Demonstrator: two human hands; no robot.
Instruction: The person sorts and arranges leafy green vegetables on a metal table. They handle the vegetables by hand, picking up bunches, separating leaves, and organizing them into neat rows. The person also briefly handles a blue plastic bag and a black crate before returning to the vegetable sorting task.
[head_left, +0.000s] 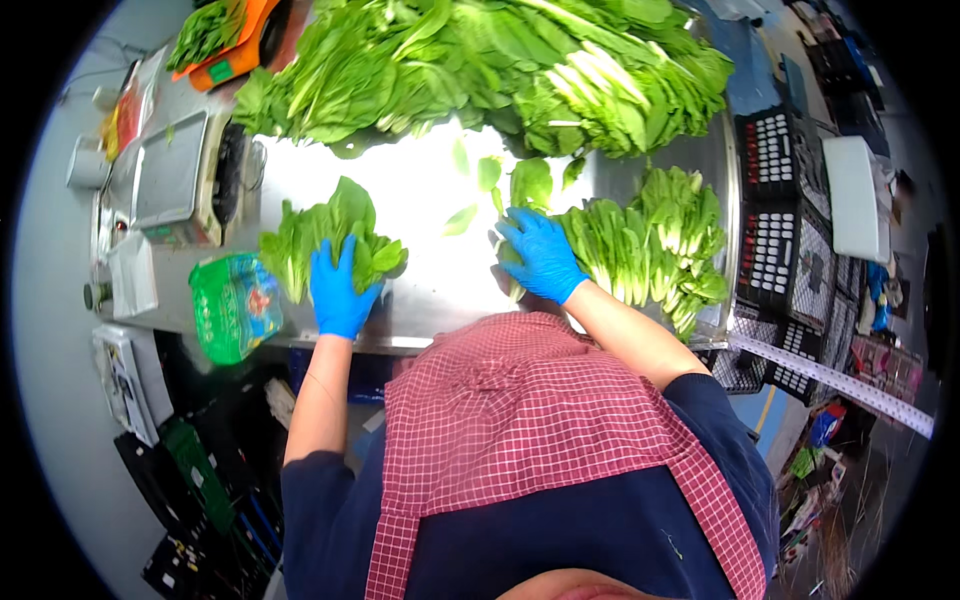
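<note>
My left hand (339, 289), in a blue glove, lies on a small bunch of leafy greens (351, 206) with its fingers spread. Whether it grips any stems beneath, I cannot tell. In a matching glove, my right hand (546, 255) curls over a leafy green stalk (531, 184); a leaf shows above the hand and a pale stem end below it. Right beside that hand, a row of leafy greens with pale stems (626, 251) covers the right of the steel table (431, 289). Loose leaves (460, 220) are scattered between the hands.
A large heap of greens (465, 67) spans the table's far side. At left are a green plastic bag (232, 307), a weighing scale (172, 176) and an orange tray (225, 64) of greens. Black crates (769, 247) stand beyond the right edge, near a white perforated strip (840, 382).
</note>
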